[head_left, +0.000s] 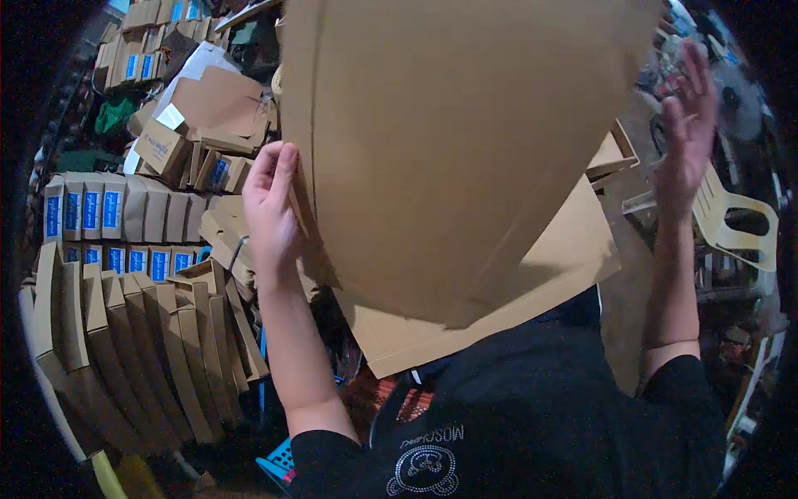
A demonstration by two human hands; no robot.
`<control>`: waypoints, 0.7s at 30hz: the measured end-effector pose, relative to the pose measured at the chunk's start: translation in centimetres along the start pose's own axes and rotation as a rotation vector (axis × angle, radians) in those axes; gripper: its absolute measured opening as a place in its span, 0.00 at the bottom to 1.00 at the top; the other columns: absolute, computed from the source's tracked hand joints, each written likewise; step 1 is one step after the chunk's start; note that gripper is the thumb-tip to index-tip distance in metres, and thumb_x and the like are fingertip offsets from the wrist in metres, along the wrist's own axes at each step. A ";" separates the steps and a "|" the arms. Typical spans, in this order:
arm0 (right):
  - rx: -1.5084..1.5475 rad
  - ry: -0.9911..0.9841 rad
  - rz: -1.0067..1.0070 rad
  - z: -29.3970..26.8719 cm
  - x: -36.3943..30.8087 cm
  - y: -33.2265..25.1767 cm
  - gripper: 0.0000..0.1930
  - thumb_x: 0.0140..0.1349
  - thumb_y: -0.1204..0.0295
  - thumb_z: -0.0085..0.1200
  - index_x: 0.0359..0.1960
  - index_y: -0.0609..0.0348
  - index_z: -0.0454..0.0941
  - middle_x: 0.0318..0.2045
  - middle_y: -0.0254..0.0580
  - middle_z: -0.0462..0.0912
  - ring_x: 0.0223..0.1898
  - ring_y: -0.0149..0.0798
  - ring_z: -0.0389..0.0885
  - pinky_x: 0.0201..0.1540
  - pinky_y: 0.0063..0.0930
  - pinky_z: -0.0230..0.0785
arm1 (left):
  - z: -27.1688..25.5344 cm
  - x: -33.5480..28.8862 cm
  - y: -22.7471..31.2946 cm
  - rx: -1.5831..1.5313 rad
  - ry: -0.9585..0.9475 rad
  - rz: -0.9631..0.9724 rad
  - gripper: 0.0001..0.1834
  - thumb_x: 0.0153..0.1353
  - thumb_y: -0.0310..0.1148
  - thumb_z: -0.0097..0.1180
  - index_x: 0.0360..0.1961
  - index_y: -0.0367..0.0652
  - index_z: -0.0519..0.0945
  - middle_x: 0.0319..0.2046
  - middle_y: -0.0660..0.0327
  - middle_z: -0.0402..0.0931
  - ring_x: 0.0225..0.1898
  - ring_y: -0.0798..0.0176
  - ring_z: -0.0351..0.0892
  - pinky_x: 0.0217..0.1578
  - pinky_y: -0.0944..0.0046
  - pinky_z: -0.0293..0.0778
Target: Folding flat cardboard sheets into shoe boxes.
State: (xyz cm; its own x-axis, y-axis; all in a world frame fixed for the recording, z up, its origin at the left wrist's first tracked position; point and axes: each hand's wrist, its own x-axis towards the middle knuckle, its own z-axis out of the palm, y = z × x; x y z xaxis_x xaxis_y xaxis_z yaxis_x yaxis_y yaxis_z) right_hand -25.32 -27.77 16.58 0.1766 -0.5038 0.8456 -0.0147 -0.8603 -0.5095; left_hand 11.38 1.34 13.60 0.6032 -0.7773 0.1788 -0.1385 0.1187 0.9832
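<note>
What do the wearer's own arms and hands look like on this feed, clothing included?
The left hand and right hand are bare: no gloves show, and both wrists and forearms are uncovered. Short black sleeves end near the elbows. They belong to a black top with a glittery bear-head outline.

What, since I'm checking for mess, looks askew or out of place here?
The loose cardboard at the upper left stands out: its pieces lie at mixed angles, unlike the neater row of blue-labelled boxes below it in the picture. I see no clear spill or damage, though the raised cardboard sheet hides some of the view.
</note>
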 end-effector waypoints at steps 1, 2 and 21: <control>-0.011 -0.083 0.053 0.1 -0.9 0.3 0.41 0.71 0.47 0.63 0.78 0.58 0.66 0.69 0.45 0.76 0.70 0.44 0.73 0.73 0.44 0.63 | 1.2 -0.4 0.1 -0.103 0.069 0.037 0.09 0.81 0.36 0.56 0.49 0.41 0.81 0.41 0.68 0.83 0.42 0.77 0.80 0.44 0.72 0.76; -0.021 -0.167 0.106 0.1 -1.4 0.3 0.43 0.67 0.47 0.67 0.78 0.55 0.67 0.63 0.44 0.81 0.66 0.45 0.77 0.73 0.46 0.63 | 2.4 -0.8 0.1 -0.207 0.139 0.074 0.09 0.82 0.36 0.55 0.50 0.41 0.80 0.42 0.68 0.83 0.42 0.77 0.81 0.44 0.72 0.77; 0.655 -0.603 0.824 3.7 -6.4 -0.8 0.14 0.74 0.72 0.63 0.57 0.62 0.77 0.44 0.33 0.88 0.46 0.24 0.85 0.53 0.22 0.76 | 3.2 -2.6 -0.7 -0.216 0.058 -0.029 0.29 0.77 0.34 0.62 0.71 0.34 0.65 0.63 0.53 0.77 0.59 0.62 0.81 0.61 0.60 0.77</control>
State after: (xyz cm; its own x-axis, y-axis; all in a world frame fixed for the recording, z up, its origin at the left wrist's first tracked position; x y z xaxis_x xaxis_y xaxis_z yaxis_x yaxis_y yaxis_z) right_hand -22.79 -23.55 10.95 0.7815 -0.6144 0.1085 0.1311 -0.0083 -0.9913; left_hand 7.39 1.33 12.30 0.6495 -0.7462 0.1458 0.0470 0.2308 0.9719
